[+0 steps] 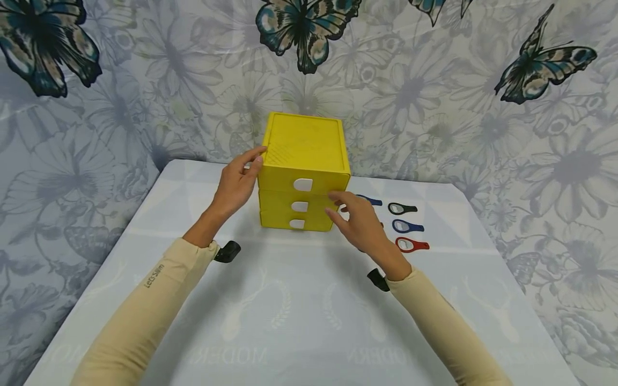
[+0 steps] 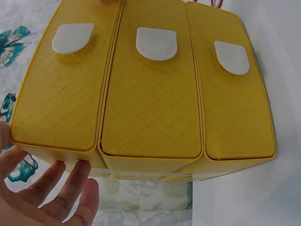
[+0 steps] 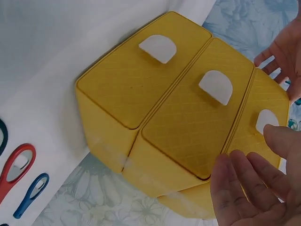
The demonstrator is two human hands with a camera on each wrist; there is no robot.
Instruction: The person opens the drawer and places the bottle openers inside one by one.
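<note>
A yellow three-drawer box (image 1: 306,145) with white tab handles stands on the table, its drawers closed. My left hand (image 1: 237,182) is at the box's upper left side, its fingertips at the top edge. In the left wrist view, the left fingers (image 2: 70,188) are extended and apart along the box's side. My right hand (image 1: 359,222) is beside the front right edge, fingers loosely bent and holding nothing. In the right wrist view, the right hand (image 3: 256,188) overlaps the top drawer's corner; whether it touches the box I cannot tell.
Right of the box lie several small ring-headed tools with short handles, among them a red one (image 1: 412,245), a blue one (image 1: 407,225) and a black one (image 1: 402,208). My right hand and arm partly cover others. A white patterned cloth covers the table (image 1: 299,300); a floral curtain (image 1: 193,80) hangs behind.
</note>
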